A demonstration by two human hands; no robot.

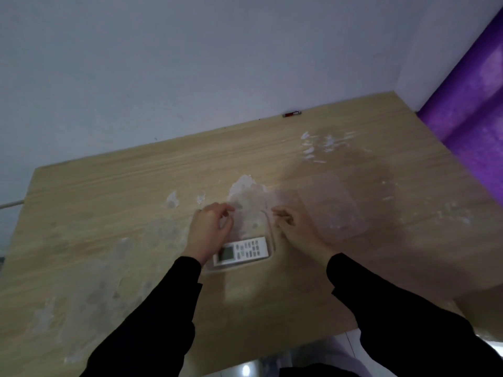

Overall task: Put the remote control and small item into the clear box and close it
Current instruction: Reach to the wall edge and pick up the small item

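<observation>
Head view, mid-task. The remote control (241, 251) is seen lying flat, buttons up, inside the clear box (269, 235), near the box's lower edge at the centre of the frame; this step is judged done. The small item cannot be identified with certainty: a faint dark speck inside the box, above the remote, may be it, but the blur prevents a firm reading. A transparent sheet, taken to be the lid (330, 206), lies flat on the worktop (109, 202) just right of the box, so closing is judged not yet done. The left hand (211, 229) is held over the box's left side with fingers loosely curled and nothing visibly gripped. The right hand (296, 229) is placed at the box's right edge, between box and lid, fingers partly curled; whether the lid's edge is pinched cannot be told. A small red and dark object (292, 114) rests by the wall at upper centre, well apart from the box. White patches mark the worktop.
</observation>
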